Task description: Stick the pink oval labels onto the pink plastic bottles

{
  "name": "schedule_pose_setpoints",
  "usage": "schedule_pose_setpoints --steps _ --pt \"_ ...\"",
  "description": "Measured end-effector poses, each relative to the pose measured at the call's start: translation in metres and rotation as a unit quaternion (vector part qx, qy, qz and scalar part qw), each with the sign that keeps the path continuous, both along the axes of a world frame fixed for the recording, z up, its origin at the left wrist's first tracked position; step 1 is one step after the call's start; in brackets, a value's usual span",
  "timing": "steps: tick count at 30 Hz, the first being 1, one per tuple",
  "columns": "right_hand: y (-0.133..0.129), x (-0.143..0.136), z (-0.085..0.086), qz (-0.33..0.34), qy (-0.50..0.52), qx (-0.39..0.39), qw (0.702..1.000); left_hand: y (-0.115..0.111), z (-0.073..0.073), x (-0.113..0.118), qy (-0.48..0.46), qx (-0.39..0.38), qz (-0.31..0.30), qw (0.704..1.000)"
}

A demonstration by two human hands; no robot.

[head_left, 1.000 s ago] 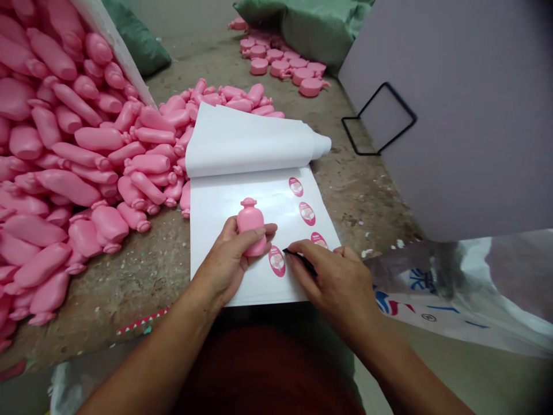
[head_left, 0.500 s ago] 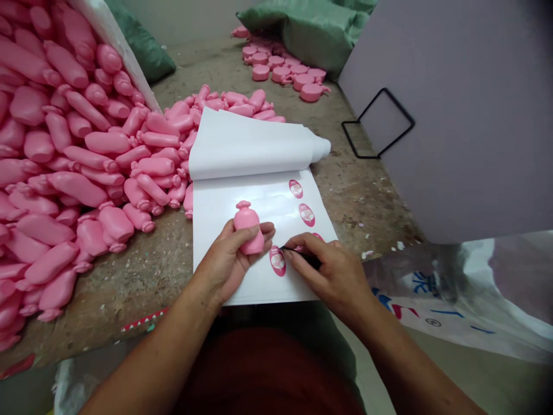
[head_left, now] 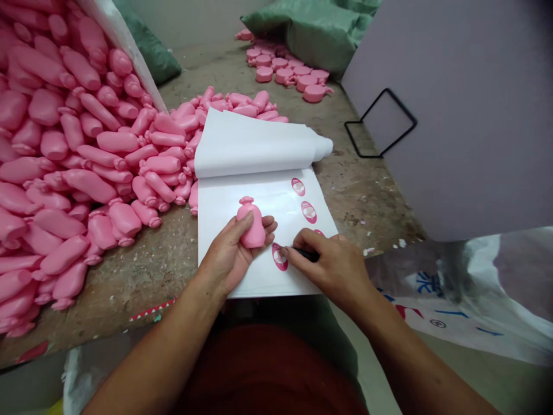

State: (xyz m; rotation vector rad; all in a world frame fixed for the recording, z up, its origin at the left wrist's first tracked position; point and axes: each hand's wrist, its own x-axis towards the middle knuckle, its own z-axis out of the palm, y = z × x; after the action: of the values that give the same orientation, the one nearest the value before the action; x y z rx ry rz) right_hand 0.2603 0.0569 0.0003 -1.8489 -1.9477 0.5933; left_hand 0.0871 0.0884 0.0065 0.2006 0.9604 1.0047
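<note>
My left hand (head_left: 235, 248) is closed round a small pink toy bottle (head_left: 251, 225), thumb across its front and fingers behind it, with its ruffled neck upward. Under both hands lies a white sheet of stickers (head_left: 216, 225). In my right hand (head_left: 328, 256) a slim black tool (head_left: 307, 253), which looks like tweezers, is pinched between thumb and fingers. The fingertips rest at an oval pink-and-white sticker (head_left: 280, 257), covering its right edge. More oval stickers (head_left: 309, 212) run up the sheet's right side, one partly hidden by my right hand.
A large heap of pink toy bottles (head_left: 86, 150) spills across the worktable (head_left: 142, 271) at left. Flat pink pieces (head_left: 315, 92) lie by a green sack (head_left: 319, 31) at the back. A grey panel (head_left: 466, 115) with a black wire loop (head_left: 380, 124) stands at right.
My right fingertips have shifted slightly over the sticker, and the tool's tip is now less visible. The toy bottle is turned a little in my left hand. The whole view has shifted slightly.
</note>
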Motion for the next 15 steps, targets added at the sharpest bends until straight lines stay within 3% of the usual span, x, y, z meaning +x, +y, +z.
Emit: schedule_pose_setpoints --steps 2,5,10,15 --pt "0.0 0.004 0.007 -0.008 0.157 -0.07 0.985 0.0 0.0 0.0 0.008 0.004 0.002 1.0" --pt "-0.002 0.008 0.019 -0.022 0.33 -0.124 0.936 -0.003 0.001 0.001 0.042 0.03 -0.008 0.999" --pt "-0.002 0.001 0.03 -0.027 0.366 -0.11 0.924 -0.019 0.008 0.003 0.027 0.087 -0.068 0.994" --pt "-0.002 -0.01 0.032 -0.031 0.378 -0.092 0.921 -0.033 0.018 0.003 -0.036 0.074 -0.07 0.994"
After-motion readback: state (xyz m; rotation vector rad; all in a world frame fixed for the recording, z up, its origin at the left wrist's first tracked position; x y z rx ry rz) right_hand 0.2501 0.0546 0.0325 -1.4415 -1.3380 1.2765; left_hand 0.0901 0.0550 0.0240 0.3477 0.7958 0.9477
